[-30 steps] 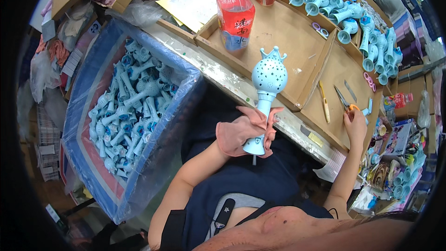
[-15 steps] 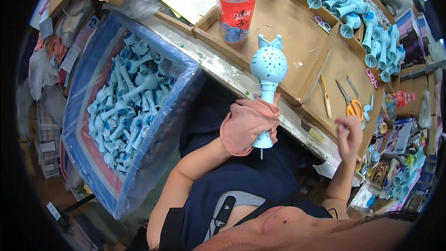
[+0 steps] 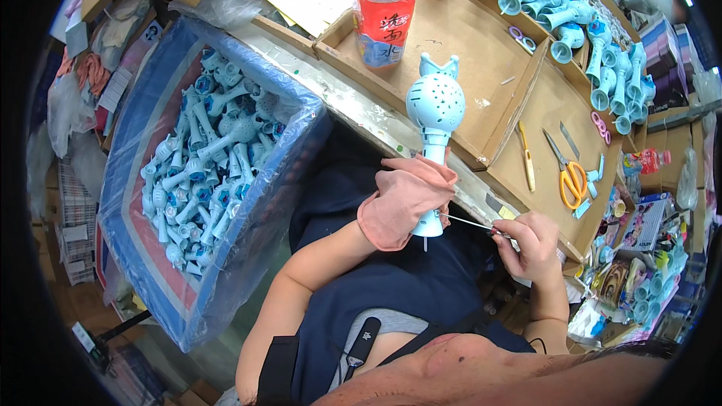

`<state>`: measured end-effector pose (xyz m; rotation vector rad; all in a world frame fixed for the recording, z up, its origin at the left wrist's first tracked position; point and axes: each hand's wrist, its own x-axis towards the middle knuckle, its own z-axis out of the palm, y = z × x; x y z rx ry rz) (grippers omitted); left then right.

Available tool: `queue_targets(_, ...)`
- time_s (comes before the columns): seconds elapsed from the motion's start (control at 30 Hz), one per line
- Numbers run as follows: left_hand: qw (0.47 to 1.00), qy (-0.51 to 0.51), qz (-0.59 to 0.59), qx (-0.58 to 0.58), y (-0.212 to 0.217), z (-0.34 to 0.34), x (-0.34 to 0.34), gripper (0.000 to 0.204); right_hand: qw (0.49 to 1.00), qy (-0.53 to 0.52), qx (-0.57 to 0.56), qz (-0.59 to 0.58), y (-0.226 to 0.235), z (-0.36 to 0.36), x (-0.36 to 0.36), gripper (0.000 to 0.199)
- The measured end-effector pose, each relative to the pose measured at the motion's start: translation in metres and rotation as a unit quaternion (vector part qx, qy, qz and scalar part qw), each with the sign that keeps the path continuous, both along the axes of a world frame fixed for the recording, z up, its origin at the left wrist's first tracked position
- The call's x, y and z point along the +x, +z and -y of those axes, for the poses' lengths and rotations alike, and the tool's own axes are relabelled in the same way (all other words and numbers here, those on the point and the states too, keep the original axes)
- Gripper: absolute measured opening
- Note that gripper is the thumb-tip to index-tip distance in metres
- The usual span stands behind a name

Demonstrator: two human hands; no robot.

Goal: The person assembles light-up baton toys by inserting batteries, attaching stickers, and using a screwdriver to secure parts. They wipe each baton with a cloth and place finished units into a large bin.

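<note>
My left hand (image 3: pixel 406 207), covered by a pink cloth or glove, is closed round the handle of a light blue toy wand (image 3: pixel 435 103). The wand stands upright, its round perforated head and crown-like top pointing away from me. A thin pin sticks out below its flared base. From the handle's right side a thin whitish strand (image 3: pixel 470 222) runs to my right hand (image 3: pixel 532 246), whose thumb and fingers pinch its end. A small dark reddish piece shows at the fingertips. Whether the strand is a cord or a stiff rod I cannot tell.
On the left a blue, white and red striped bin (image 3: pixel 218 286) holds many similar blue wands. Cardboard trays (image 3: pixel 519 113) ahead carry a red-labelled bottle (image 3: pixel 383 19), orange-handled scissors (image 3: pixel 573 184) and a yellow cutter (image 3: pixel 528 162). More blue wands (image 3: pixel 571 11) lie at the far right.
My right hand has come left and down from beside the scissors, and now pinches the strand at the wand's handle. The wand and my left hand have barely moved.
</note>
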<state>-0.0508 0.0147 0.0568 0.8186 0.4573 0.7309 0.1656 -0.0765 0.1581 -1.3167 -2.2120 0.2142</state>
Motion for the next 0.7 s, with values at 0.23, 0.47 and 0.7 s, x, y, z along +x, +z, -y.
queue_targets(0.23, 0.998, -0.034, -0.011, 0.057, -0.023, -0.003, 0.006, 0.022, 0.994, 0.065, 0.057, 0.069, 0.007, -0.004, -0.002, 0.026)
queue_targets(0.47, 0.800, 0.047, -0.293, 0.521, -0.040, -0.008, 0.014, 0.010, 0.951, -0.140, -0.271, -0.057, -0.003, 0.001, -0.001, 0.018)
queue_targets(0.7, 0.588, 0.048, -0.436, 0.680, -0.010, -0.003, 0.007, 0.007, 0.966, -0.094, -0.233, -0.065, -0.027, 0.009, -0.001, 0.013)
